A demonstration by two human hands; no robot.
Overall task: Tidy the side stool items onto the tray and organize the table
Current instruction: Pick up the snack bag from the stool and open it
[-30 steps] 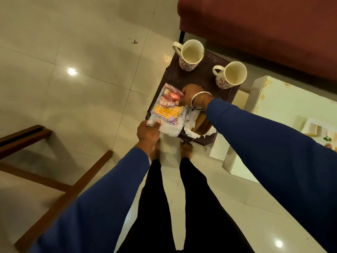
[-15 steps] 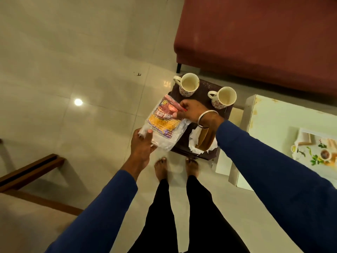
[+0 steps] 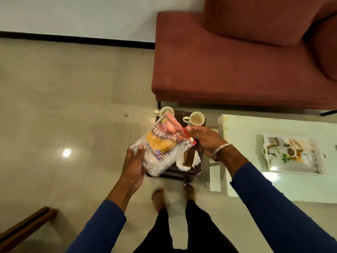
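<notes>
Left hand (image 3: 134,165) grips snack packet (image 3: 164,145) bottom; right hand (image 3: 204,139) pinches its top.

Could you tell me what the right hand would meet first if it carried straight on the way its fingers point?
The right hand points leftward; beyond the clear plastic snack packet it already pinches, the left hand probably comes next, though depth is unclear.

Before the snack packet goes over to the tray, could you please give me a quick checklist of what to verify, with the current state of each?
1. Snack packet held by both hands: ok, left hand grips its lower end, right hand pinches the top corner.
2. Packet lifted above the stool: ok.
3. Packet sealed: cannot tell.
4. Tray on the table has free room: ok.
5. Stool fully unloaded: not ok, two cups remain.
</notes>
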